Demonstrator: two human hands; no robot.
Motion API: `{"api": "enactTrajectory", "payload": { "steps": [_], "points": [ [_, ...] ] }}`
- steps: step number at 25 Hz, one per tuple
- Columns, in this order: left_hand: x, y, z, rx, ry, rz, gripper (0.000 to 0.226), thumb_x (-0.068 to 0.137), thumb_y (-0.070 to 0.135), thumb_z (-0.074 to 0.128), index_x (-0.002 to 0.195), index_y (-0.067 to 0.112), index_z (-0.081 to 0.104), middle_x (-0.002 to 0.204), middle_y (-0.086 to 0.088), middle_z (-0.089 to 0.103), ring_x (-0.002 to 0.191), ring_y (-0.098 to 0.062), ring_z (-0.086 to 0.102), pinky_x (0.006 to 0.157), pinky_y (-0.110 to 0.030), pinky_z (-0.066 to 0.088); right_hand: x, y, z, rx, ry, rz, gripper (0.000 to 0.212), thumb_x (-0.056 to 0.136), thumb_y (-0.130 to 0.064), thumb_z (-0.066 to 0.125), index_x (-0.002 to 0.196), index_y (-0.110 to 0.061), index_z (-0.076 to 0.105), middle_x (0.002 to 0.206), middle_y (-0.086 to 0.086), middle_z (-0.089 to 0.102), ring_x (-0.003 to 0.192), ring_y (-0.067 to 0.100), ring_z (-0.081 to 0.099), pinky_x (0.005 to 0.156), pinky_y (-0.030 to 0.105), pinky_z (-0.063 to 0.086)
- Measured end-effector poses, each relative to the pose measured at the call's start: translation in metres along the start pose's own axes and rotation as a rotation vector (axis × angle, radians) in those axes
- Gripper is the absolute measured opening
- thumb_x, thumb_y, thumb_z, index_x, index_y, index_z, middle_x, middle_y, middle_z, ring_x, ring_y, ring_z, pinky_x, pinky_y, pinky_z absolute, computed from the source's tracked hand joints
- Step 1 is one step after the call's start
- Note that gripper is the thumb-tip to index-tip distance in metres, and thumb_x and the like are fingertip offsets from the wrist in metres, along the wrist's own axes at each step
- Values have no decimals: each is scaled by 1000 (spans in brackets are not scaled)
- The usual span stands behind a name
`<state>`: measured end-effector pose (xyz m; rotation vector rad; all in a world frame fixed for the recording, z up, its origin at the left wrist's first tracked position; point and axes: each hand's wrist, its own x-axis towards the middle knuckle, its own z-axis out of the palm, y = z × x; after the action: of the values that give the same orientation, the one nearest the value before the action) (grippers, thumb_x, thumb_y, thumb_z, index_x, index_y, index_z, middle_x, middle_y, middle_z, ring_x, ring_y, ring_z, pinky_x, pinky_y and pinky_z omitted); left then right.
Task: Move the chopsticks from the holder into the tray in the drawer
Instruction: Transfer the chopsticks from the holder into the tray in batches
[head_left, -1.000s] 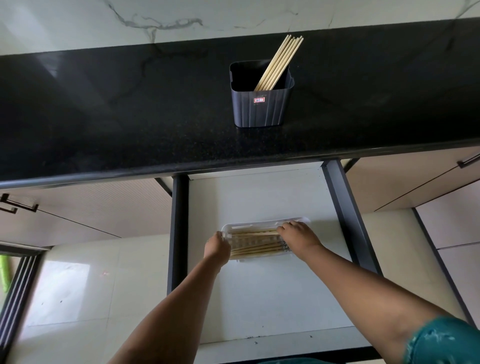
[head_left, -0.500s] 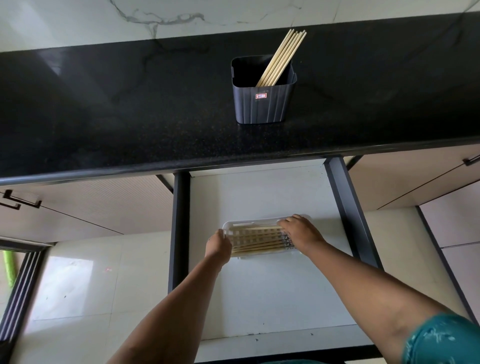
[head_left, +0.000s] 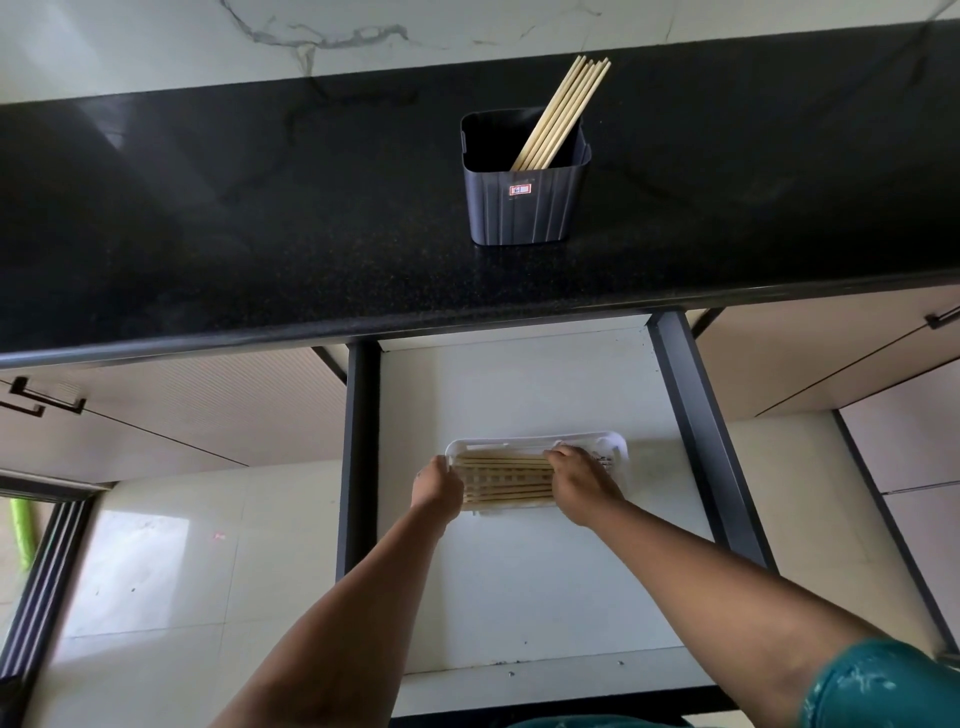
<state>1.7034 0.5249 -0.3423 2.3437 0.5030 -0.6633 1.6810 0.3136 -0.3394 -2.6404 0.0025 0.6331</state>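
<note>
- Both hands are down in the open drawer, at the white tray. The left hand sits at the tray's left end, fingers curled in against the ends of the chopsticks lying there. The right hand rests over their right part, fingers bent down onto them; I cannot tell whether it pinches any.
- These chopsticks lie flat, side by side, with their long axis left to right across the drawer, parallel to the table's front edge.
- The remaining sticks stand in the dark holder on the table, up and away from both hands and slightly right of the tray. They lean toward the upper right, tips well clear of the rim.
- Judgement: the hands look to be squaring up the laid bundle, so the task is partly done, with one more bunch to fetch.
- The coming move turns on this: the holder lies well apart, forward and above, and the right hand is nearer its side. Sticks taken out near-upright would need turning to the left-right axis before going down.
</note>
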Motion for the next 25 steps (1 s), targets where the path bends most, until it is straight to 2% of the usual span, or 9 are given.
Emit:
{"api": "enactTrajectory", "payload": {
  "steps": [2, 3, 6, 8, 13, 17, 21, 23, 25],
  "points": [
    [0, -1, 1, -23, 10, -9, 28, 87, 9, 32, 98, 8, 57, 96, -12, 61, 78, -25, 51, 61, -28, 39, -4, 0, 2, -21, 73, -44, 44, 96, -13, 36, 138, -8, 47, 149, 9, 42, 140, 22, 33, 114, 26, 23],
    [-1, -1, 2, -28, 13, -9, 27, 87, 9, 32, 96, 8, 57, 94, -12, 61, 77, -25, 51, 59, -28, 38, -5, 1, 2, -27, 50, -61, 45, 97, -17, 36, 140, -8, 45, 151, 9, 39, 142, 21, 30, 116, 27, 21],
    [-2, -1, 2, -31, 14, -7, 25, 88, 11, 32, 94, 9, 56, 88, -7, 57, 76, -24, 51, 55, -27, 36, -9, 7, 1, -75, -155, -71, 54, 99, -26, 29, 151, -13, 24, 162, 1, 13, 149, 18, 9, 122, 33, 10],
    [-3, -1, 1, -47, 13, -17, 23, 89, 12, 32, 92, 10, 55, 87, -6, 55, 72, -21, 49, 50, -25, 33, -8, 11, -2, -78, -209, -74, 56, 99, -29, 26, 153, -16, 18, 163, -3, 8, 149, 16, 5, 122, 33, 7],
    [-5, -2, 1, -89, 22, -15, 19, 91, 13, 34, 87, 10, 53, 86, -6, 55, 73, -23, 48, 50, -24, 32, -6, 14, -2, -66, -130, -184, 48, 99, -22, 33, 146, -16, 38, 155, 1, 34, 147, 18, 18, 119, 28, 13],
    [-6, -3, 2, -102, 32, -7, 19, 91, 13, 35, 86, 11, 53, 84, -5, 55, 72, -21, 48, 49, -24, 33, -6, 19, -1, -108, -87, -213, 47, 99, -25, 33, 145, -17, 39, 155, 0, 34, 147, 17, 19, 118, 32, 16],
    [-7, -4, 5, -111, 58, 0, 21, 92, 14, 34, 89, 10, 54, 84, -5, 56, 74, -23, 50, 55, -27, 36, -10, 21, 3, -219, -67, -239, 52, 99, -46, 28, 144, -20, 39, 154, -3, 34, 145, 16, 22, 116, 38, 22],
    [-8, -4, 6, -104, 70, 7, 22, 92, 14, 34, 91, 8, 56, 85, -5, 56, 77, -25, 51, 62, -28, 38, -12, 21, 4, -232, -76, -226, 61, 96, -58, 25, 143, -21, 40, 154, -4, 35, 145, 15, 24, 115, 39, 24],
    [-8, -4, 7, -106, 75, 10, 23, 93, 13, 34, 92, 8, 56, 85, -6, 57, 78, -24, 52, 63, -27, 37, -13, 23, 3, -234, -79, -221, 76, 89, -70, 22, 147, -22, 32, 156, -4, 30, 145, 15, 22, 116, 39, 22]
  ]
}}
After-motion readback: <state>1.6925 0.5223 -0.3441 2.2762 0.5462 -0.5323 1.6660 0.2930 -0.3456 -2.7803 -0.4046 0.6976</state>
